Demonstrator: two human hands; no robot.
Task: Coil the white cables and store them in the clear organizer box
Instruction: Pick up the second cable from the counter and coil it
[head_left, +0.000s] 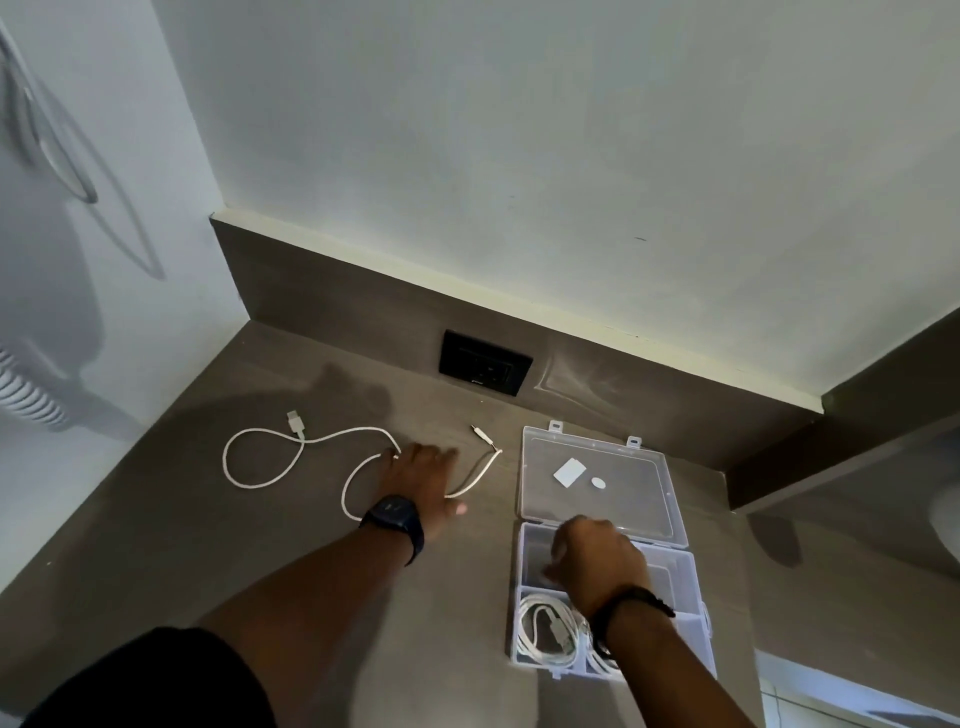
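A long white cable (260, 457) lies loose on the brown counter, its USB plug (296, 420) at the far left and a thin plug (480, 434) toward the box. My left hand (421, 483) lies flat on the cable's middle, fingers spread. The clear organizer box (524, 597) stands open at the right, its lid (597, 478) folded back. A coiled white cable (545, 631) fills the box's near left compartment. My right hand (597, 561) hovers over the far compartments with its fingers curled; whether it holds anything is hidden.
A black wall socket (485, 362) sits in the brown backsplash behind the cable. A white card and a small round sticker show on the lid. A white coiled appliance cord (26, 384) hangs at the far left. A basin edge (943, 514) shows at the right.
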